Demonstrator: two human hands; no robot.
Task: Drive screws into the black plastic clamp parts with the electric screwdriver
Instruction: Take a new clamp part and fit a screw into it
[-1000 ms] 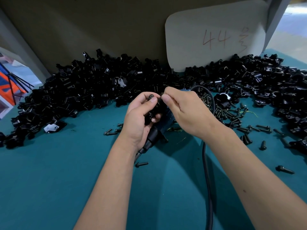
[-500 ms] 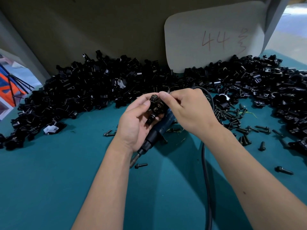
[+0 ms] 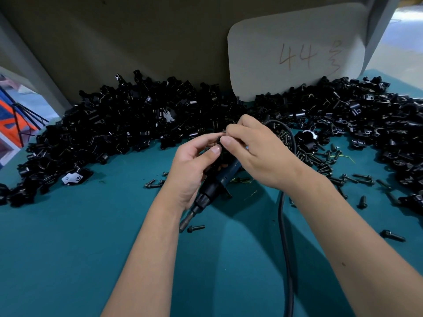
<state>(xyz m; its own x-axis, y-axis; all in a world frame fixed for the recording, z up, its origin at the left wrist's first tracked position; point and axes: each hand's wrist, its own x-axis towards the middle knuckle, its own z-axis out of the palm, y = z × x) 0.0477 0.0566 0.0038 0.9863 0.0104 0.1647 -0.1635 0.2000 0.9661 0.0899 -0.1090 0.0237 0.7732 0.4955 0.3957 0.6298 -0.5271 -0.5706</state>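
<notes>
Clamp part (image 3: 218, 143), black and small, sits pinched between my two hands above the teal table (image 3: 68, 259), mostly hidden by my fingers. My left hand (image 3: 192, 170) curls around it from below, thumb pressed on its near side. My right hand (image 3: 258, 154) meets it from the right, thumb and forefinger closed on its upper edge; whether a screw sits between those fingertips I cannot tell.

Under my hands lies the electric screwdriver (image 3: 217, 181), blue-bodied with a black nose, flat on the table and angled so its metal bit (image 3: 186, 221) points toward me and to the left. Neither hand grips it. Its black cable (image 3: 283, 248) loops out behind my right hand and runs down past my right forearm to the bottom edge.

One loose screw (image 3: 195, 228) lies just beside the bit tip. More scattered screws (image 3: 325, 165) litter the table to the right of my right wrist. A big heap of black clamp parts (image 3: 126, 124) curves across the far side of the table, from left to right. Behind it leans a pale card (image 3: 295, 49) with "44" handwritten on it, against a brown backboard (image 3: 137, 30).
</notes>
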